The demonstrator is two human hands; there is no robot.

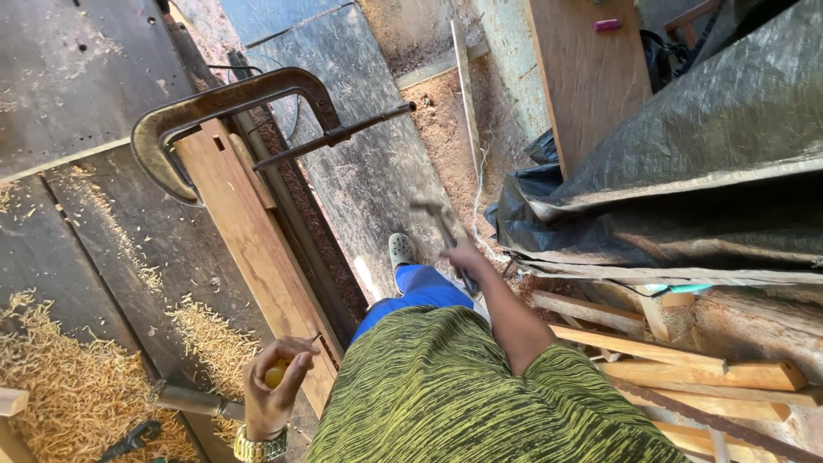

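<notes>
Right hand (465, 255) on hammer (443, 225) — floor (386, 171) open below

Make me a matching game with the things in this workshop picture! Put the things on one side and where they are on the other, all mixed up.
Things:
1. hammer
2. small yellow thing
3. big metal clamp
4. wood shavings

Places:
A. piled on the dark bench at the lower left
B. in the right hand
C. hooked over the end of the long board
D. in the left hand

Pairs: 1-B, 2-D, 3-C, 4-A
</notes>
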